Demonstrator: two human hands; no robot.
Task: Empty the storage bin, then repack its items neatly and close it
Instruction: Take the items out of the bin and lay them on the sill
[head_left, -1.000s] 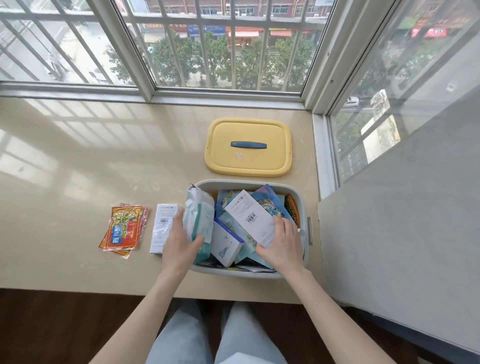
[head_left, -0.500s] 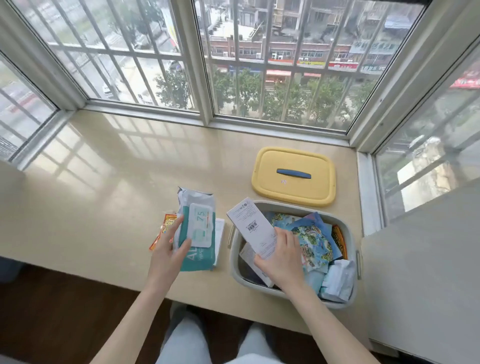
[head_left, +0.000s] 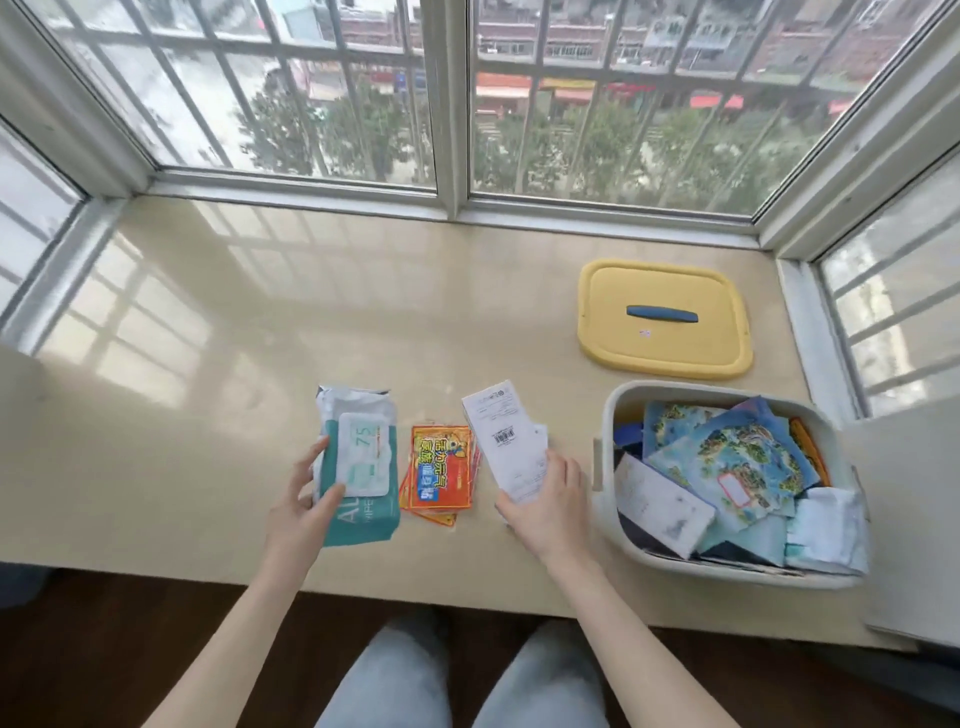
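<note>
Grey storage bin (head_left: 605, 457), at the right of the bench (head_left: 260, 338), is part full: the emptying step is in hand. Left hand (head_left: 301, 512) grips the wet-wipes pack (head_left: 363, 452); right hand (head_left: 545, 501) grips the white carton (head_left: 501, 436). The next move calls for laying both flat and releasing them.

Lid (head_left: 666, 318) behind bin (head_left: 608, 436); wipes pack (head_left: 358, 467) far left.

The pale grey storage bin (head_left: 605, 415) stands open, crammed with blue illustrated packets (head_left: 727, 457). Its yellow lid (head_left: 665, 353) lies flat just behind the bin. Leftward from the bin come a white barcoded box (head_left: 503, 441), orange sachets (head_left: 439, 478) and a teal wipes pack (head_left: 358, 499).
</note>
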